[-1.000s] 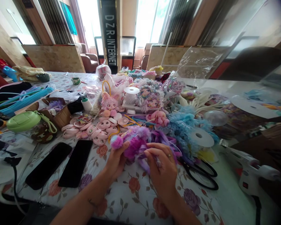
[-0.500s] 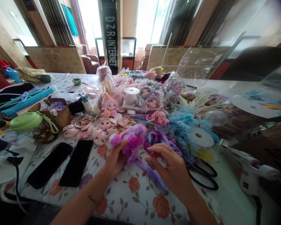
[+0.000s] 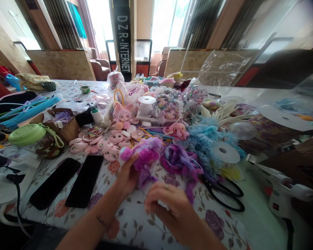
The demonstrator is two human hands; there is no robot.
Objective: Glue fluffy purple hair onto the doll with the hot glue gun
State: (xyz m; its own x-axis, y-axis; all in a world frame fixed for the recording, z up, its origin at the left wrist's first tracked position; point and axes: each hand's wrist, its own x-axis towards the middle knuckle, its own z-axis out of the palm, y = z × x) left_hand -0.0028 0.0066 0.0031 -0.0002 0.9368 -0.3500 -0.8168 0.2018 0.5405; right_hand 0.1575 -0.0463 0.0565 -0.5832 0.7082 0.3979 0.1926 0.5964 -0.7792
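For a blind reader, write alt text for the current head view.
A person's left hand holds a fluffy pink-purple piece above a floral tablecloth, the right hand close by. Around them are purple strands, pink doll faces, scissors and a white glue gun.

Floral tablecloth (image 3: 135, 227), left side: one black phone-like slab (image 3: 54, 183) lies just beside a second black slab (image 3: 84, 181), both near a green-lidded jar (image 3: 27, 134) and a black cord (image 3: 17, 194). Open cardboard box (image 3: 71, 130) behind the jar, tape roll (image 3: 85, 90) farther back. Background: dark column (image 3: 123, 41) lettered DZR-INTERNET, brown armchair (image 3: 101, 69) to its left, turquoise cloth (image 3: 77, 20) beside a dark curtain (image 3: 54, 26), bright window (image 3: 167, 24) right of the column.
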